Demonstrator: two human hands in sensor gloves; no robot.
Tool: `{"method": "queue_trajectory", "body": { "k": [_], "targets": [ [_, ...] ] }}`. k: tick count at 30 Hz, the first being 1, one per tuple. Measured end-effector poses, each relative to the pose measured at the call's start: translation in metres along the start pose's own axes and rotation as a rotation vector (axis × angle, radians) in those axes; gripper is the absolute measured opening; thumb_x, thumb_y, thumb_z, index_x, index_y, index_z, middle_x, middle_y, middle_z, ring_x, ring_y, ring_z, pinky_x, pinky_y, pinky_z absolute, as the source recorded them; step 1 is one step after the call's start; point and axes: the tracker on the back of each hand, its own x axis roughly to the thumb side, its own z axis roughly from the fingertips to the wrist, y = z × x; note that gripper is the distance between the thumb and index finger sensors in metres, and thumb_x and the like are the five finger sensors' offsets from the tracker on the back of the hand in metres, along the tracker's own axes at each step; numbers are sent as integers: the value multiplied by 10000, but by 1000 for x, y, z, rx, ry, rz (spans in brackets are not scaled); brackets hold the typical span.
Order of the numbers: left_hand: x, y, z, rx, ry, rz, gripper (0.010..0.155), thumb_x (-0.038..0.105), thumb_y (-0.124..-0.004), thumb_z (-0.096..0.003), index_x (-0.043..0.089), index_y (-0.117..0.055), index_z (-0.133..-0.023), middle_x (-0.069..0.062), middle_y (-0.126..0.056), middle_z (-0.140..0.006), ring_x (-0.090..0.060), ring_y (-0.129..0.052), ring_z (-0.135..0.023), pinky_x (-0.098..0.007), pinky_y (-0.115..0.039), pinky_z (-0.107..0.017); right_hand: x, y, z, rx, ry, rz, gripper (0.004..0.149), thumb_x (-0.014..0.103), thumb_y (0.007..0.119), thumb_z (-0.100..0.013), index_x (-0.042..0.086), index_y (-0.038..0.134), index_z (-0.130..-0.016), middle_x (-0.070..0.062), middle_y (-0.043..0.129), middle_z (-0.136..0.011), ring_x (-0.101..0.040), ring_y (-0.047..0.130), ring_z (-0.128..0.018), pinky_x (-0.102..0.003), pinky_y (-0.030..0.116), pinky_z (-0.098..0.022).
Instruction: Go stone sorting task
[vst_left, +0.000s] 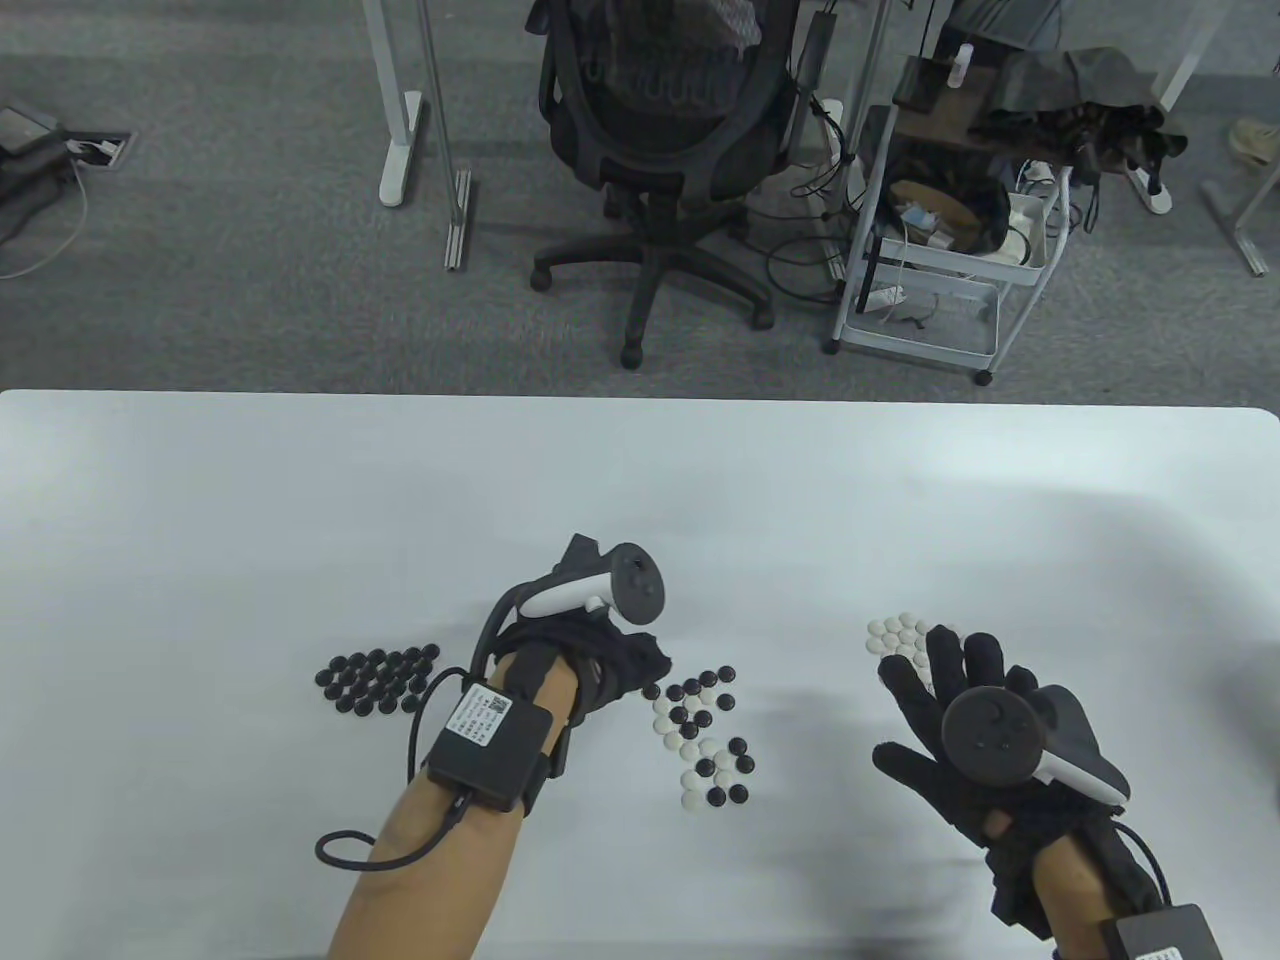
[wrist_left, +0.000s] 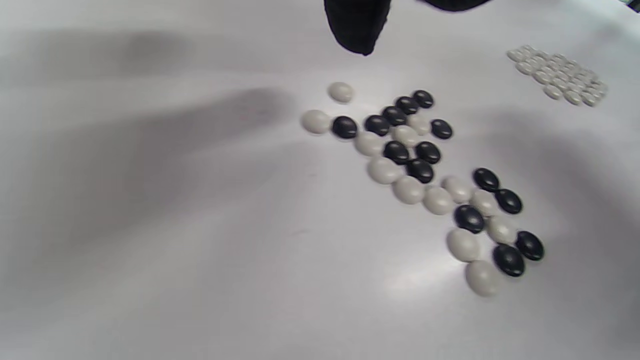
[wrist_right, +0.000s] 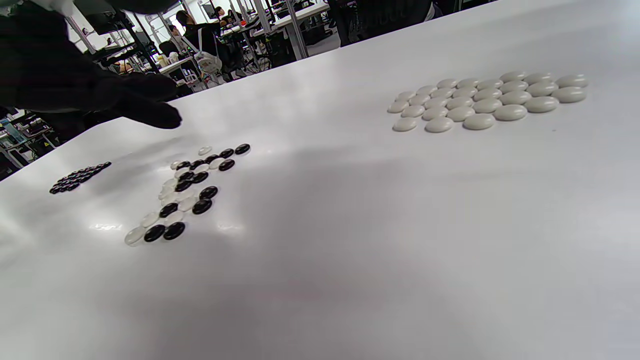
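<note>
- Mixed pile (vst_left: 703, 735): I see glossy, lens-shaped black and white stones on the smooth white table (vst_left: 300, 480).
- Left of it: black group (vst_left: 378, 680); right: white group (vst_left: 905, 637).
- My left hand (vst_left: 600, 660): grip unclear; right hand (vst_left: 985, 720): fingers spread, empty.

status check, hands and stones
Left hand at mixed pile, grip unclear. Right hand open by white group. Black group left. Nothing blocking.
</note>
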Motion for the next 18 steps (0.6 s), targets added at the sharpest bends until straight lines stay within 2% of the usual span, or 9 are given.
{"method": "queue_trajectory", "body": {
  "k": [5, 11, 13, 15, 18],
  "targets": [
    [29, -8, -28, -46, -45, -32, 657, 494, -408, -563, 285, -480, -1182, -318, 83, -1156, -604, 139, -924, -842, -45, -592, -1, -2, 1, -12, 1, -4, 787, 534, 469, -555, 123, 147, -1144, -313, -99, -1054, -569, -152, -849, -791, 21, -527],
    [40, -17, -53, -72, -71, -13, 648, 494, -398, -560, 315, -442, -1180, -304, 118, -1140, -595, 163, -911, -842, -28, -588, -3, -4, 3, -21, 5, -12, 788, 535, 470, -555, 123, 146, -1144, -314, -98, -1054, -567, -152, -851, -792, 19, -526],
    [38, -17, -58, -90, -46, -12, 639, 497, -399, -558, 331, -438, -1174, -296, 118, -1139, -590, 163, -911, -840, -26, -588, -3, -4, 3, -18, 9, -13, 788, 535, 469, -555, 123, 147, -1144, -313, -99, -1054, -568, -153, -849, -791, 19, -525],
    [31, -13, -57, -63, -16, -8, 642, 499, -398, -557, 331, -431, -1176, -291, 122, -1137, -587, 165, -911, -841, -25, -586, -3, -4, 3, -19, 11, -13, 787, 535, 469, -555, 123, 147, -1143, -314, -99, -1054, -568, -155, -846, -790, 15, -521],
    [0, -4, -49, -29, 100, 7, 649, 499, -391, -554, 321, -445, -1176, -290, 126, -1136, -589, 170, -909, -842, -19, -580, -3, -5, 4, -23, 9, -16, 787, 535, 469, -555, 123, 147, -1144, -314, -99, -1055, -569, -154, -847, -790, 15, -522]
  ]
}}
